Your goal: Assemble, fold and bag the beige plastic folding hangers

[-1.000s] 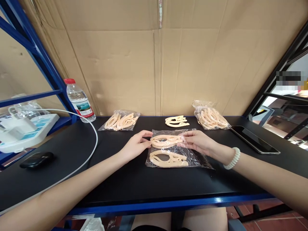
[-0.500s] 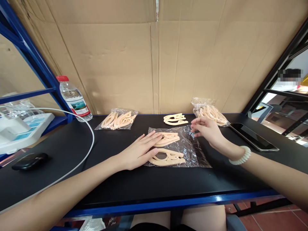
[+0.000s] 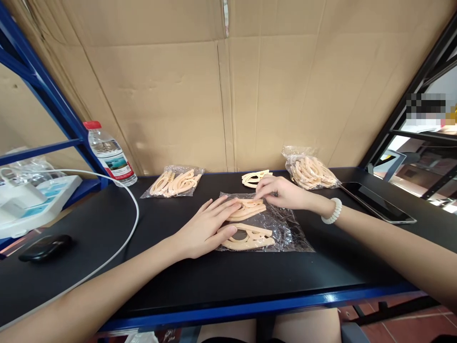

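Note:
Flat on a clear plastic bag [image 3: 282, 228] lies my left hand [image 3: 207, 226], open with its fingers stretched out. The bag holds beige folding hangers: an upper hanger [image 3: 250, 209] and a lower hanger [image 3: 250, 243], both partly under my left fingers. My right hand [image 3: 280, 192] has thumb and fingers pinched together by the upper hanger's right part, at the bag's top. What the pinch holds, if anything, is too small to make out. Just behind that hand, a loose folded hanger [image 3: 252, 179] rests on the black table [image 3: 214, 281], partly covered by the hand.
Bagged hangers [image 3: 178, 182] lie at the back left, and a fuller bag of hangers [image 3: 310, 171] at the back right beside a dark tablet [image 3: 376, 202]. To the left are a water bottle [image 3: 116, 162], a white cable [image 3: 134, 224], a power strip [image 3: 53, 197] and a black mouse [image 3: 45, 247].
My right hand has moved left from beyond the bag to the upper hanger, its fingers closing into a pinch. My left hand stays on the bag.

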The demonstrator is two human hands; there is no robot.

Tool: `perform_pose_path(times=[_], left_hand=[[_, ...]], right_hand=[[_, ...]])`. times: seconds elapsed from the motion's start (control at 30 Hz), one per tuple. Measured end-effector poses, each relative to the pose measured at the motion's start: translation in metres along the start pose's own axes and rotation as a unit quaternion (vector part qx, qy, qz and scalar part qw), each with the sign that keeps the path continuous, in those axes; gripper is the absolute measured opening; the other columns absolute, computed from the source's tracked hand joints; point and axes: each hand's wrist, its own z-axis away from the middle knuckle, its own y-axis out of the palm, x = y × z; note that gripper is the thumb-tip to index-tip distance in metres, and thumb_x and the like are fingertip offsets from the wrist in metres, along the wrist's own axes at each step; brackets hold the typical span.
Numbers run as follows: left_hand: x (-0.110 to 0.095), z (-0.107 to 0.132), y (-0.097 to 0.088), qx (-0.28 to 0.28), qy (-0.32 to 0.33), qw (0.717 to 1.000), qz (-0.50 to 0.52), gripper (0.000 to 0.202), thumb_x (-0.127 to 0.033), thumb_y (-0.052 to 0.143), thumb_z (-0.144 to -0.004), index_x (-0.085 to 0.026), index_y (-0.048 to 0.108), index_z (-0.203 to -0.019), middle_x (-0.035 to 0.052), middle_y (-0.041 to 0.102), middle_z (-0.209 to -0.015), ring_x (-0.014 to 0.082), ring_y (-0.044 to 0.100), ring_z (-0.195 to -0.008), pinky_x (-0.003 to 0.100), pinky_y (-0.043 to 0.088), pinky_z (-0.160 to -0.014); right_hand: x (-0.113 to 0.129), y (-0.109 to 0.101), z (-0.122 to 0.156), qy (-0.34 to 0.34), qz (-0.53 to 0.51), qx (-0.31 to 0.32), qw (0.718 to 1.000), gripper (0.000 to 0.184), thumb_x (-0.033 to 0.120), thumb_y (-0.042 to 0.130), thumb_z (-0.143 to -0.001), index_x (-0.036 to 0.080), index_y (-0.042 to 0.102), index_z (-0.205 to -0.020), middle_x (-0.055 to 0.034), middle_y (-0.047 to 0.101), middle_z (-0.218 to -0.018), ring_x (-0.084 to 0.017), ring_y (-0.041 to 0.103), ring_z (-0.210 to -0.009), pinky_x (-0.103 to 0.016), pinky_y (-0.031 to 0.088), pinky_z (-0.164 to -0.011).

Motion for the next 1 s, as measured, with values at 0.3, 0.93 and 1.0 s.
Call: perform_pose_path(times=[0.3, 0.93, 1.0], left_hand=[[0.003, -0.001, 0.001, 0.006, 0.022, 1.0, 0.012, 0.05, -0.049, 0.031, -0.1, -0.031, 0.037, -0.147, 0.0001, 0.03, -0.159, 0.0287, 0.013, -0.149, 0.057, 0.016, -0.118], [0.014, 0.002, 0.011, -0.114, 0.001, 0.987, 0.112, 0.051, -0.047, 0.033, -0.1, -0.028, 0.036, -0.148, 0.0027, 0.028, -0.159, 0.0254, 0.025, -0.146, 0.043, 0.023, -0.12], [0.014, 0.002, 0.012, -0.12, 0.0, 0.987, 0.111, 0.051, -0.047, 0.032, -0.1, -0.028, 0.037, -0.147, 0.0032, 0.03, -0.158, 0.0255, 0.027, -0.145, 0.042, 0.024, -0.12]], right_hand=[[0.003, 0.013, 0.001, -0.132, 0.138, 0.066, 0.979, 0.043, -0.007, 0.043, -0.073, 0.017, 0.077, -0.086, -0.01, 0.068, -0.084, -0.025, 0.053, -0.087, -0.04, 0.043, -0.076], [-0.093, -0.018, -0.02, 0.127, 0.118, 0.041, 0.984, 0.041, 0.02, 0.059, -0.086, 0.017, 0.062, -0.126, -0.0122, 0.063, -0.131, -0.028, 0.057, -0.121, -0.046, 0.044, -0.105], [-0.093, -0.019, -0.027, 0.126, 0.109, 0.073, 0.983, 0.044, 0.024, 0.061, -0.086, 0.016, 0.06, -0.129, -0.0128, 0.06, -0.134, -0.029, 0.055, -0.124, -0.045, 0.042, -0.107]])
